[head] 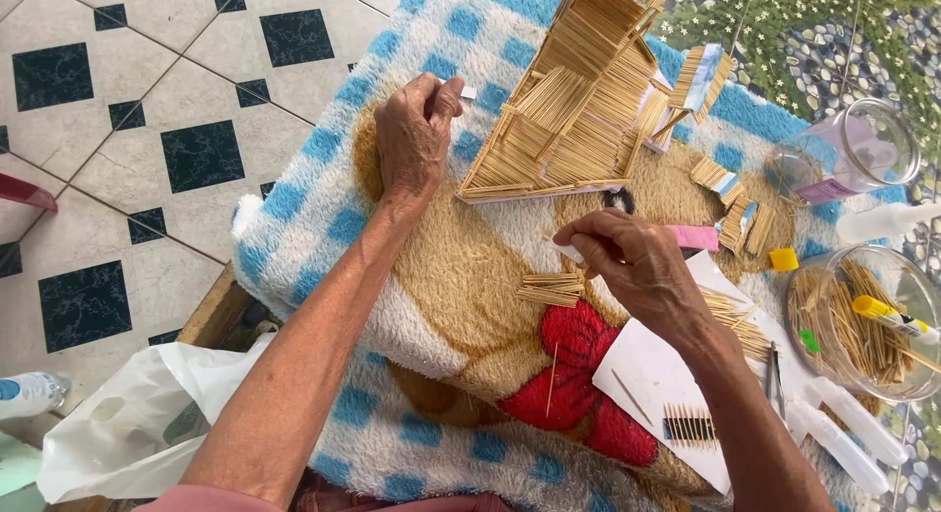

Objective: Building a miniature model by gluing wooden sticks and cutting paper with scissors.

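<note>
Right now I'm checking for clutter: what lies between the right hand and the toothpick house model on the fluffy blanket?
In the head view, between the right hand and the toothpick house model lies only bare blanket.

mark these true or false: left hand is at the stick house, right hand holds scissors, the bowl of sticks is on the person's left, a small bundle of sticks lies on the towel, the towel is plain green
1. The left hand is at the stick house: true, pinching a small white piece beside it.
2. The right hand holds scissors: false, it pinches a small white piece.
3. The clear bowl of sticks is on the left: false, it is on the right.
4. A small stick bundle lies on the towel: true.
5. The towel is plain green: false, blue and white checks with a tan and red picture.
</note>
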